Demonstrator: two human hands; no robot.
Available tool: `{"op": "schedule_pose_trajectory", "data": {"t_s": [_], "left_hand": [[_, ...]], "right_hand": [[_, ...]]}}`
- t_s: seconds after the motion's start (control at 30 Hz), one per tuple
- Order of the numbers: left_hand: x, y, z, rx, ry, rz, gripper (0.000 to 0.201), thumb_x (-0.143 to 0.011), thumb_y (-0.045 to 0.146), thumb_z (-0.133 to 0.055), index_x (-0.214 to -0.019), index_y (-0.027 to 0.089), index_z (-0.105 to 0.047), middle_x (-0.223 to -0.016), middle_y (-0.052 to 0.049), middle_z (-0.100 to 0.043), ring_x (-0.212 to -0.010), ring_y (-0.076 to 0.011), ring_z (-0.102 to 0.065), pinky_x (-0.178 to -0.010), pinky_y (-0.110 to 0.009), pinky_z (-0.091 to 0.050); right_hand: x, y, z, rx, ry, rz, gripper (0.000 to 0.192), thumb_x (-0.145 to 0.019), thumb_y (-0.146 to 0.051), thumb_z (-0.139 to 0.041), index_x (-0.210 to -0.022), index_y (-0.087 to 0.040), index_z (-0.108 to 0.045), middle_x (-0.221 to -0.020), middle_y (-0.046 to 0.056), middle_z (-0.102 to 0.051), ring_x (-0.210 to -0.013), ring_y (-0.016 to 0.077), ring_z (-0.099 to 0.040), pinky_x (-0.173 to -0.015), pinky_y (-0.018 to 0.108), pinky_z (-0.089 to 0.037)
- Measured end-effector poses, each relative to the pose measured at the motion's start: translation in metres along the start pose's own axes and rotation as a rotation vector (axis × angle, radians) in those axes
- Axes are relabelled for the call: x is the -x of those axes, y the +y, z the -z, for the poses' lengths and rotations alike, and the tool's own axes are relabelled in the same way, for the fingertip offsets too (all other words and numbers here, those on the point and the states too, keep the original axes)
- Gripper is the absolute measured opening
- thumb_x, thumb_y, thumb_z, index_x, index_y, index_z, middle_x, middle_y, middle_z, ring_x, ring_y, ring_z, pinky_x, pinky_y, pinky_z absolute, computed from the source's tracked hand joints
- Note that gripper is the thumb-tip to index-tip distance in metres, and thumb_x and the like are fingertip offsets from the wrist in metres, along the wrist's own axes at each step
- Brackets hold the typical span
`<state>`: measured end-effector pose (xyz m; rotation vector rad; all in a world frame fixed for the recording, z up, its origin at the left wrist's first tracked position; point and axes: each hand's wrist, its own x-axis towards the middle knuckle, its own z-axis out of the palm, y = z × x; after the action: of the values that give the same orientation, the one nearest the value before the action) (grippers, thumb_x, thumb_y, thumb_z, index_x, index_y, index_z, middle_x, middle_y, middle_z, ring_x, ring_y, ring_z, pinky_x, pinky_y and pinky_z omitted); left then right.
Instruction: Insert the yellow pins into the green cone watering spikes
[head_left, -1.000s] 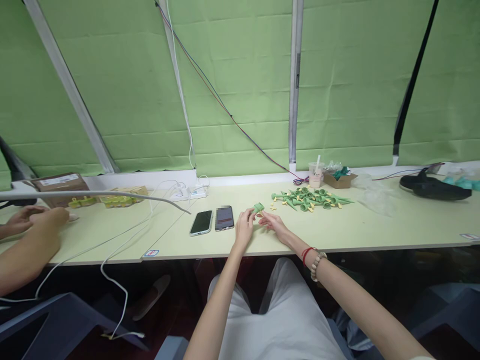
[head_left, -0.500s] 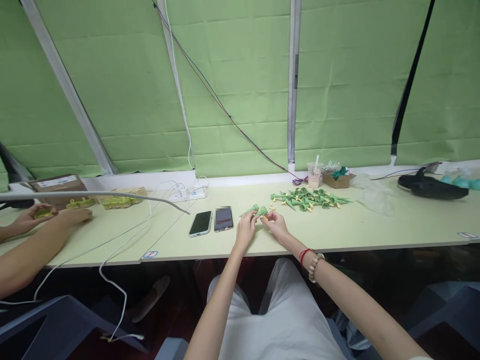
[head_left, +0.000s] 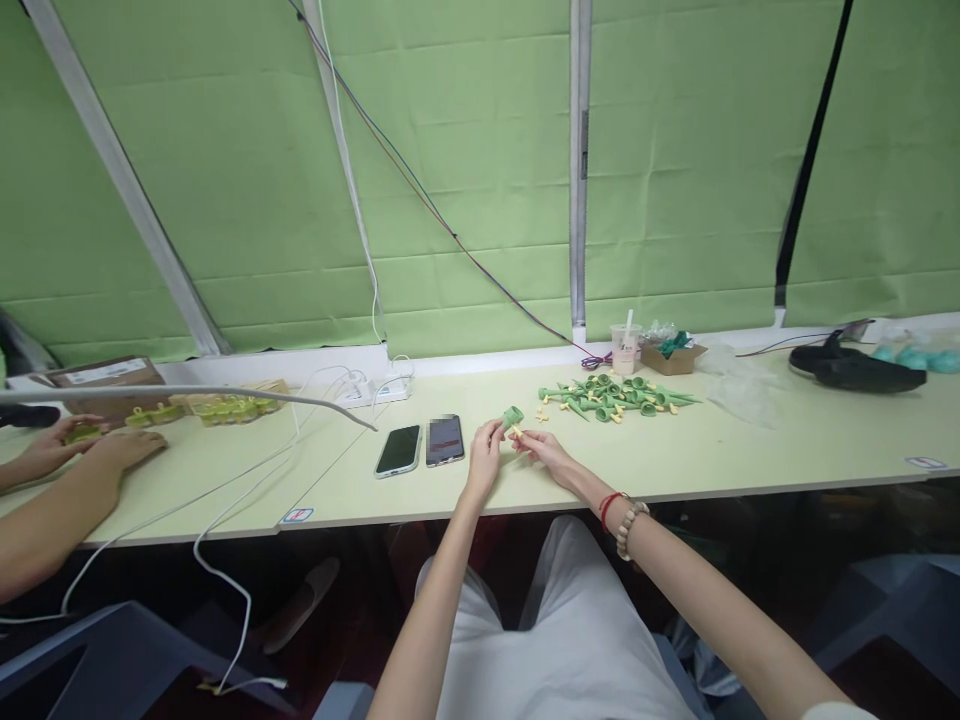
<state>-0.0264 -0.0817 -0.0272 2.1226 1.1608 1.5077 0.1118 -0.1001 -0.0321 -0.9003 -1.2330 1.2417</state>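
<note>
Head view: holding a green piece [head_left: 513, 417] in the closed left hand [head_left: 486, 448], with its flared end showing past the fingertips; pinching a small yellow piece [head_left: 517, 431] in the right hand [head_left: 546, 448], just beside the green one, with contact too small to confirm. For careful handling, probably best gripping the green piece firmly without squeezing, leaving the flared mouth uncovered, and holding the yellow piece by its end. Reaching both forearms over the near edge of the table [head_left: 750, 460]. Showing loose yellow bits [head_left: 541, 416] just beyond the right hand, a green-and-yellow pile [head_left: 616, 396] farther off to its right, a phone [head_left: 445, 440] near the left hand's left side and a second phone [head_left: 397, 450] past that. Seemingly offering most room for moving rightward of the right hand, short of the pile; offering less leftward, before meeting the phones.
</note>
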Motion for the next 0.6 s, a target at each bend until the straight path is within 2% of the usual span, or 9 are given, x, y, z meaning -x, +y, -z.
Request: {"op": "schedule_pose_trajectory", "data": {"t_s": [0.13,0.2,0.27,0.33,0.43,0.6], "left_hand": [[0.000,0.001,0.000,-0.007,0.008,-0.018,0.023,-0.086,0.023,-0.039,-0.094,0.017,-0.060,-0.095,-0.007,-0.064,-0.091,-0.0166,-0.055,-0.083,-0.029,-0.042],[0.001,0.001,0.000,-0.021,0.015,-0.036,0.022,-0.086,0.022,-0.040,-0.093,0.017,-0.061,-0.094,-0.007,-0.064,-0.091,-0.0170,-0.055,-0.083,-0.030,-0.041],[0.001,0.000,0.001,-0.031,0.053,-0.037,0.021,-0.085,0.023,-0.041,-0.092,0.017,-0.060,-0.094,-0.007,-0.063,-0.092,-0.0175,-0.054,-0.084,-0.030,-0.041],[0.001,-0.001,0.002,-0.027,0.139,0.008,0.020,-0.085,0.025,-0.042,-0.093,0.018,-0.059,-0.096,-0.007,-0.062,-0.095,-0.0181,-0.053,-0.086,-0.031,-0.040],[0.001,-0.003,0.004,-0.009,0.233,0.090,0.021,-0.085,0.029,-0.043,-0.096,0.018,-0.057,-0.100,-0.008,-0.061,-0.096,-0.0186,-0.052,-0.086,-0.031,-0.040],[0.002,-0.005,0.003,-0.099,0.204,0.104,0.021,-0.086,0.027,-0.040,-0.100,0.018,-0.052,-0.102,-0.009,-0.059,-0.098,-0.0201,-0.051,-0.087,-0.035,-0.039]], "right_hand": [[0.000,-0.002,0.000,-0.025,-0.010,-0.059,0.043,-0.066,-0.056,-0.062,-0.080,-0.016,-0.070,-0.076,0.006,-0.068,-0.067,0.0132,-0.059,-0.056,0.023,-0.035],[0.000,-0.001,0.000,-0.028,0.005,-0.059,0.042,-0.063,-0.055,-0.064,-0.076,-0.016,-0.068,-0.075,0.006,-0.067,-0.068,0.0140,-0.060,-0.055,0.023,-0.036],[-0.001,0.000,0.000,-0.037,0.050,-0.027,0.038,-0.057,-0.052,-0.070,-0.069,-0.017,-0.063,-0.072,0.004,-0.066,-0.068,0.0146,-0.061,-0.054,0.022,-0.037],[-0.002,0.002,0.001,-0.048,0.094,0.012,0.038,-0.052,-0.049,-0.074,-0.062,-0.018,-0.055,-0.071,0.002,-0.064,-0.068,0.0144,-0.061,-0.054,0.022,-0.039],[-0.002,0.004,0.002,-0.044,0.127,0.044,0.040,-0.052,-0.048,-0.074,-0.060,-0.018,-0.049,-0.069,0.001,-0.061,-0.065,0.0139,-0.061,-0.054,0.022,-0.041],[-0.001,0.009,0.000,0.010,0.305,0.128,0.033,-0.058,-0.045,-0.066,-0.068,-0.020,-0.046,-0.070,0.000,-0.056,-0.059,0.0124,-0.056,-0.050,0.024,-0.043]]}}
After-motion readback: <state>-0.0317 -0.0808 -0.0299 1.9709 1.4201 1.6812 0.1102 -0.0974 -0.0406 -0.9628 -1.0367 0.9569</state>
